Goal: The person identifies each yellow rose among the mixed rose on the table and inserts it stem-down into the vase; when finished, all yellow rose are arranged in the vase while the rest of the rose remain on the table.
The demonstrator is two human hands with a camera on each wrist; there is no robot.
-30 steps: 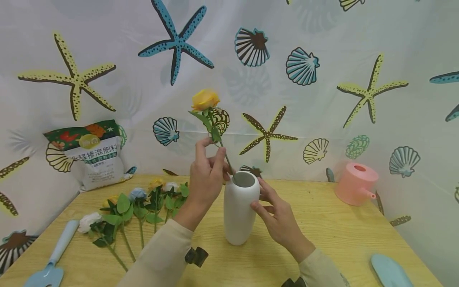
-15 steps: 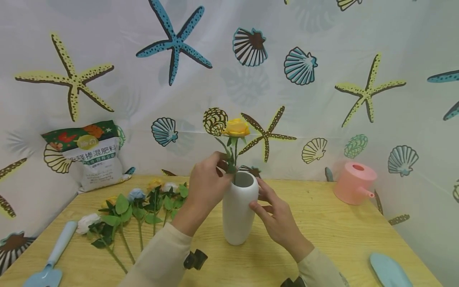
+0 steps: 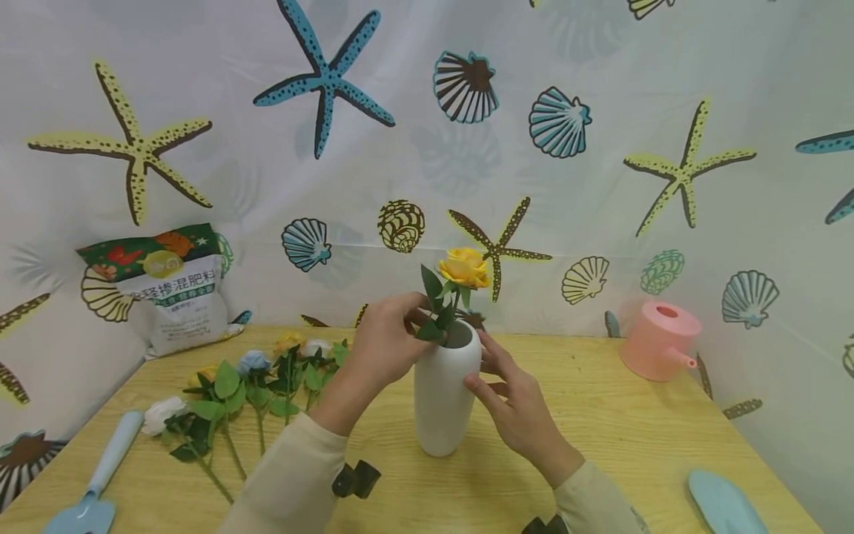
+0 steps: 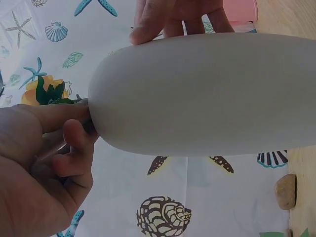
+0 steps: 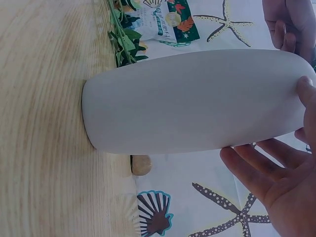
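Observation:
A tall white vase (image 3: 443,408) stands upright in the middle of the table. At its mouth my left hand (image 3: 380,341) pinches an artificial yellow rose (image 3: 463,267) near its leaves. The stem runs down into the vase, so its lower part is hidden. In the left wrist view, the yellow petals (image 4: 29,94) show beyond my left hand (image 4: 44,163). My right hand (image 3: 517,400) holds the upper right side of the vase. In the right wrist view, thumb and fingers of the right hand (image 5: 281,182) touch opposite sides of the vase (image 5: 192,101).
Several artificial flowers (image 3: 227,389) lie on the left of the table (image 3: 574,437), beside a light blue trowel (image 3: 100,475). Behind them stands a fertilizer bag (image 3: 180,297). A pink watering can (image 3: 660,341) is at the back right, and a light blue flat object (image 3: 723,500) lies front right.
My left hand has lowered the yellow rose, its stem going deeper into the vase. The bloom has moved right and down, now just above the rim. My right hand keeps its place on the vase.

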